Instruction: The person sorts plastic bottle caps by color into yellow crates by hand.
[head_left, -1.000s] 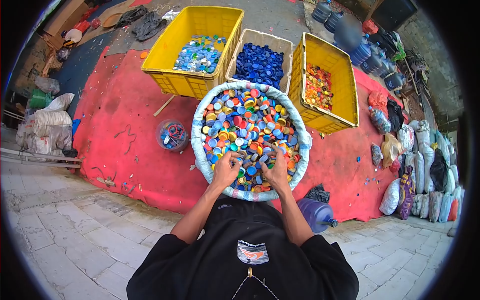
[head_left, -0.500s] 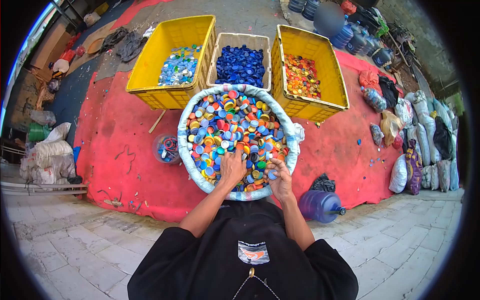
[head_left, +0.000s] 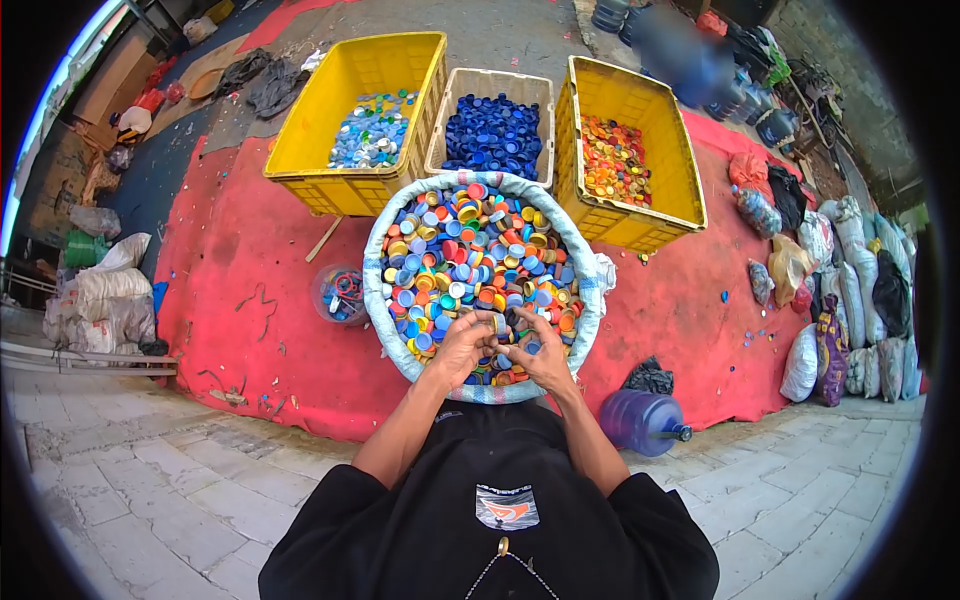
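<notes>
A round sack with a rolled pale rim [head_left: 376,300] is full of mixed coloured bottle caps [head_left: 470,240], right in front of my body. Over its near part, my left hand [head_left: 463,347] pinches a cap [head_left: 499,325] that looks yellowish at the edge. Close beside it on the right is my right hand [head_left: 541,350], its fingers curled in toward the left one; what it holds, if anything, is too small to make out. The fingertips of both hands nearly meet above the caps.
Beyond the sack stand a yellow crate [head_left: 290,150] of light blue, white and green caps, a white crate [head_left: 548,100] of dark blue caps and a yellow crate [head_left: 680,160] of orange, red and yellow caps. A water jug [head_left: 640,422] lies at right; filled sacks [head_left: 850,260] stand beyond.
My left hand has lifted out of the caps with a cap in its fingers. My right hand has moved left toward it. The view has shifted slightly.
</notes>
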